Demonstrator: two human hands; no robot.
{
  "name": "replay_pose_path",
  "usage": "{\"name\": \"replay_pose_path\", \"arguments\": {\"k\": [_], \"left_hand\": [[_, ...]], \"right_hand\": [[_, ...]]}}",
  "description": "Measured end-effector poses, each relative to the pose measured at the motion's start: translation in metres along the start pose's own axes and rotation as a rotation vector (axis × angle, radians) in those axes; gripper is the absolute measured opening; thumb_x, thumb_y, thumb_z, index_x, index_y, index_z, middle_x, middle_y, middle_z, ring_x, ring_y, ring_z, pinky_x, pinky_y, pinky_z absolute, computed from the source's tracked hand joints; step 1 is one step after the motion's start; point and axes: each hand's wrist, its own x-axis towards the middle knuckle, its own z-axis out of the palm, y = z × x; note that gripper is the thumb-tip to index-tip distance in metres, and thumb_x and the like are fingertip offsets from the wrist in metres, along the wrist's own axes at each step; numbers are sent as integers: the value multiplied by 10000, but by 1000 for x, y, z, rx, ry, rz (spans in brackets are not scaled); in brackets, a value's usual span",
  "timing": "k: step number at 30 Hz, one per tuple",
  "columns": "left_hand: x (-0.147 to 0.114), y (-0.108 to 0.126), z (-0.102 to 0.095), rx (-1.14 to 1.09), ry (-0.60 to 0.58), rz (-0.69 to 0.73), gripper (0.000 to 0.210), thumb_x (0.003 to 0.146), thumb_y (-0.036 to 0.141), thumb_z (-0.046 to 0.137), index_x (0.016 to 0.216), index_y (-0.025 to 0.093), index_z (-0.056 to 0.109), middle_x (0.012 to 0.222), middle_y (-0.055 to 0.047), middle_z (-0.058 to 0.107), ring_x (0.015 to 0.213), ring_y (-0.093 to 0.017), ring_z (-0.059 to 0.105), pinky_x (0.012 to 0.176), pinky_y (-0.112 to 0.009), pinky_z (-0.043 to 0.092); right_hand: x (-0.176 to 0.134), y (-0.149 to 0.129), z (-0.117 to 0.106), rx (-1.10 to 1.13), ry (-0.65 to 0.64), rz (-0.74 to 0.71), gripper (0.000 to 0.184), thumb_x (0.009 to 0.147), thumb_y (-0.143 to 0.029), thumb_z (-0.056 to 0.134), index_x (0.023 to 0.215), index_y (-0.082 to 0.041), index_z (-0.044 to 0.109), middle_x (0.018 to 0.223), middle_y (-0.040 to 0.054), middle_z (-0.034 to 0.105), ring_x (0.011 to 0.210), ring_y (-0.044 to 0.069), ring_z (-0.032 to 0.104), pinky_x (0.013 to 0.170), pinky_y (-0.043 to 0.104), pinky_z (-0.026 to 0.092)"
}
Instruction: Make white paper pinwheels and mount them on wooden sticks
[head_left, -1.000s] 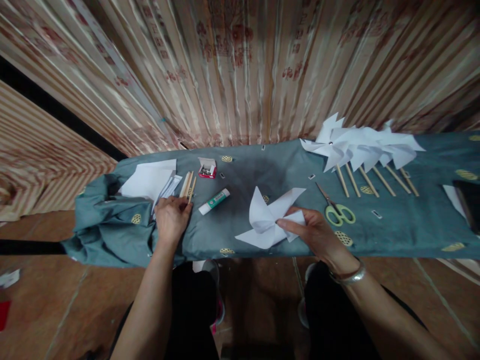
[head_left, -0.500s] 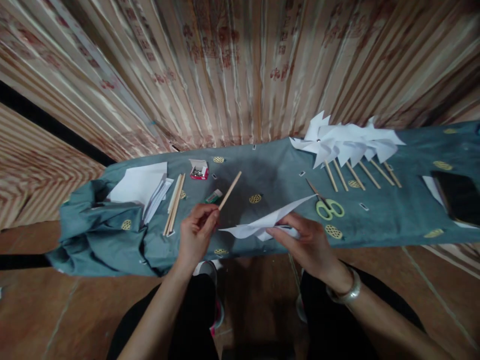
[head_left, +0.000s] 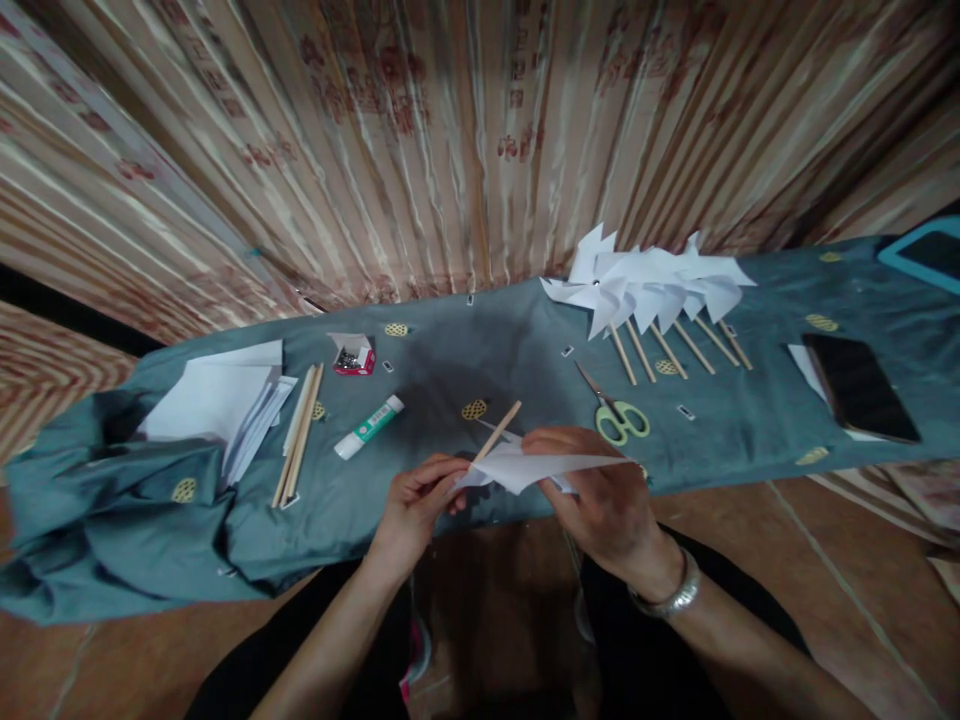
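Note:
My left hand (head_left: pixel 424 505) is closed around a thin wooden stick (head_left: pixel 498 432), whose upper end points up and right. Against the stick lies a folded white paper pinwheel (head_left: pixel 521 467), gripped by my right hand (head_left: pixel 600 495). The paper's left tip reaches the left fingers, and part of the stick is behind it. Both hands are above the near side of the cloth. To the left lies a glue stick (head_left: pixel 369 427) with a green label. Beyond it stands an open red box (head_left: pixel 354 355) of small metal pins.
Finished white paper pinwheels (head_left: pixel 652 285) on sticks overlap at the back right. Green-handled scissors (head_left: pixel 621 420) lie near my right hand. A phone (head_left: pixel 862 388) sits further right on the teal cloth (head_left: pixel 517 345). White paper sheets (head_left: pixel 217 395) and loose wooden sticks (head_left: pixel 298 440) are left.
The stick and the paper pinwheel, apart before, have come together, with my left hand moving right. The view has turned right, and the glue stick is now uncovered.

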Motion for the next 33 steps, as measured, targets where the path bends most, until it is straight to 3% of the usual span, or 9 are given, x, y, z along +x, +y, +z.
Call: {"name": "replay_pose_path", "arguments": {"k": [6, 15, 24, 33], "left_hand": [[4, 0, 4, 64, -62, 41, 295, 705, 459, 783, 765, 170, 791, 655, -5, 580, 512, -86, 462, 506, -232, 385], [5, -1, 10, 100, -143, 63, 318, 756, 493, 752, 759, 178, 798, 659, -6, 557, 527, -79, 460, 505, -215, 353], [2, 4, 9, 188, -147, 29, 333, 758, 498, 741, 765, 172, 807, 707, -41, 602, 579, -115, 512, 555, -240, 394], [1, 3, 7, 226, -155, 21, 301, 782, 450, 719, 756, 161, 798, 686, -37, 590, 592, -125, 514, 568, -244, 391]], "right_hand": [[1, 7, -8, 31, 60, 11, 242, 894, -74, 546, 1062, -229, 625, 993, 47, 753, 974, 181, 705, 872, 350, 585], [1, 10, -15, 79, 90, 21, 291, 881, -39, 510, 1086, -222, 606, 965, 59, 744, 958, 189, 705, 855, 354, 587], [-6, 10, -20, 135, 4, 50, 339, 885, -36, 492, 1160, -217, 574, 1019, 81, 722, 1014, 218, 681, 894, 403, 571], [-10, 11, -19, 126, 0, 77, 297, 893, -63, 503, 1140, -207, 579, 1017, 80, 713, 1014, 218, 677, 897, 400, 571]]}}
